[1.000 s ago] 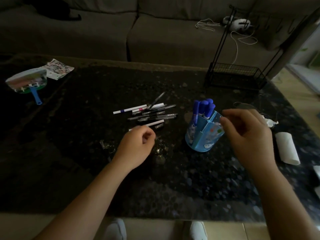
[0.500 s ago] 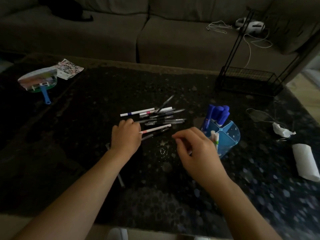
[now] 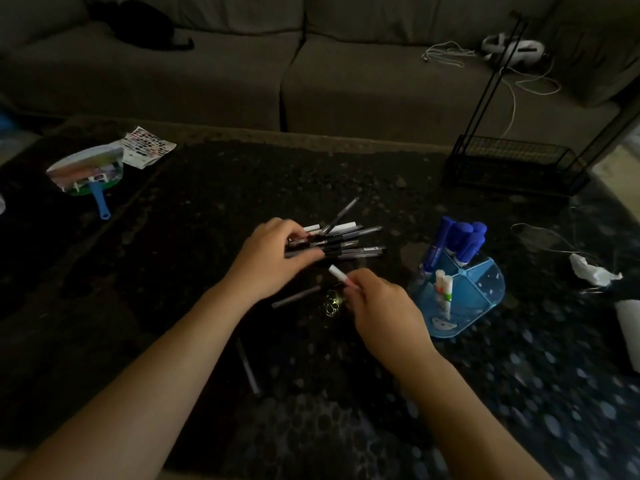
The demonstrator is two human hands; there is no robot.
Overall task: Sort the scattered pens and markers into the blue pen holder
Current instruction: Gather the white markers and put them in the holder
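Observation:
A pile of several pens (image 3: 349,239) lies mid-table on the dark table (image 3: 194,209). My left hand (image 3: 273,258) rests on the pile's left end, fingers closed around several dark pens there. My right hand (image 3: 381,306) holds a white marker with a pink band (image 3: 339,274), its end pointing up-left. The blue pen holder (image 3: 478,292) stands to the right, with several blue markers (image 3: 460,239) in a back compartment and white markers (image 3: 444,292) in a front one. Two dark pens lie loose: one (image 3: 294,296) between my hands, another (image 3: 247,367) under my left forearm.
A hand fan with a blue handle (image 3: 88,173) and a printed sheet (image 3: 147,147) lie far left. A black wire rack (image 3: 512,164) stands at the back right. Crumpled paper (image 3: 592,271) and a white roll (image 3: 630,327) lie right. A sofa (image 3: 277,71) is behind.
My left hand slid from the near white marker up onto the pen pile. My right hand crossed from the holder toward the left and took hold of the white marker.

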